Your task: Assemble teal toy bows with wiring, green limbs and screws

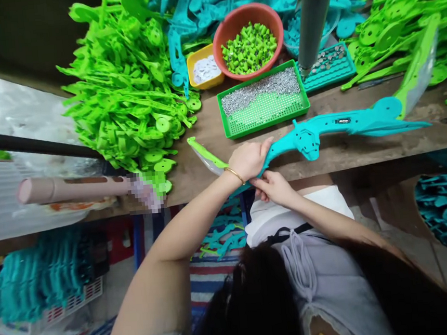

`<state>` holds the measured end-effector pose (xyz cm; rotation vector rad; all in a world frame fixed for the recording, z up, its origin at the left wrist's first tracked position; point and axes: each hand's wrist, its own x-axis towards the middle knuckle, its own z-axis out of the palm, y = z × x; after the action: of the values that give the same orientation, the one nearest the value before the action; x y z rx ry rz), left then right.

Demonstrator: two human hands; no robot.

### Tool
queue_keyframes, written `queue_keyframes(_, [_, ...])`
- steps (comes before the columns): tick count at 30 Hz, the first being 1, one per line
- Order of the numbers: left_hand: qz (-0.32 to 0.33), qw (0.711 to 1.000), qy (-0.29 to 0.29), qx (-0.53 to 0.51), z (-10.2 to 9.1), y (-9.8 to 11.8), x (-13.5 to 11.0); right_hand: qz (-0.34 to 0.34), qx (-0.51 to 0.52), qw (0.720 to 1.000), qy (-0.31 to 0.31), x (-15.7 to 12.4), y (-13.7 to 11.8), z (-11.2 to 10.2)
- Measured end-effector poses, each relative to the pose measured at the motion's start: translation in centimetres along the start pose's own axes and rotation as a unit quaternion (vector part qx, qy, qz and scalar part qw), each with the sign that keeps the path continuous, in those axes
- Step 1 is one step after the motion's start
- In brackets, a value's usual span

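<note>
A long teal plastic toy piece (333, 126) lies along the wooden bench (362, 147), its left end at the bench's front edge. My left hand (248, 159), with a gold bangle at the wrist, is closed over that left end. My right hand (274, 186) sits just below it at the bench edge, fingers pinched against the underside of the same piece. A green blade-shaped part with a clear insert (207, 156) sticks out to the left of my left hand.
A big heap of green plastic parts (126, 92) fills the bench's left. Behind stand a green tray of small screws (262, 101), a red bowl of green caps (248, 43), a yellow tub (204, 67) and a teal tray (327, 64). A grey post (314, 19) rises behind.
</note>
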<state>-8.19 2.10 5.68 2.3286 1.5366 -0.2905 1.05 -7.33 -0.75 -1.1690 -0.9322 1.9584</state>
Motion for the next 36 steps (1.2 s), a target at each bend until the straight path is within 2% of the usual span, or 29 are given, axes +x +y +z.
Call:
queue_keyframes(4, [0.005, 0.999, 0.019, -0.032, 0.0, 0.8, 0.6, -0.052, 0.015, 0.996, 0.072, -0.3, 0.6, -0.3])
queue_keyframes(6, [0.004, 0.998, 0.029, -0.050, -0.1, 1.0, 0.7, -0.043, 0.040, 0.994, 0.087, -0.5, 0.6, -0.4])
queue_keyframes(11, [-0.016, 0.998, 0.009, -0.055, 0.5, 1.8, 0.9, 0.062, 0.146, 0.987, 0.006, 0.1, 1.0, 1.5])
queue_keyframes(15, [0.001, 0.998, 0.010, -0.059, 1.1, 2.3, 1.4, 0.034, 0.204, 0.978, 0.041, 0.3, 1.7, 2.7])
queue_keyframes(19, [0.056, 0.995, -0.028, -0.077, 0.5, 2.0, 1.4, 0.026, 0.185, 0.981, 0.044, -0.3, 2.1, 2.3])
queue_keyframes(22, [0.099, 0.991, -0.053, -0.068, -0.3, 1.4, 0.5, 0.022, 0.169, 0.985, 0.040, -0.7, 2.1, 1.7])
queue_keyframes(26, [0.052, 0.998, -0.024, -0.026, -0.4, 0.9, -0.9, 0.037, 0.186, 0.981, 0.023, -1.0, 1.8, 1.7])
queue_keyframes(30, [0.053, 0.997, -0.018, -0.046, 0.2, 1.1, -1.1, 0.085, 0.186, 0.979, -0.005, -1.1, 1.7, 2.5])
queue_keyframes(33, [0.052, 0.997, -0.019, -0.061, 0.5, 1.3, -0.7, 0.079, 0.153, 0.985, 0.017, -1.3, 1.9, 3.1])
queue_keyframes(36, [0.070, 0.995, -0.030, -0.069, 0.6, 1.4, -0.5, 0.074, 0.119, 0.990, 0.030, -1.8, 1.8, 2.7])
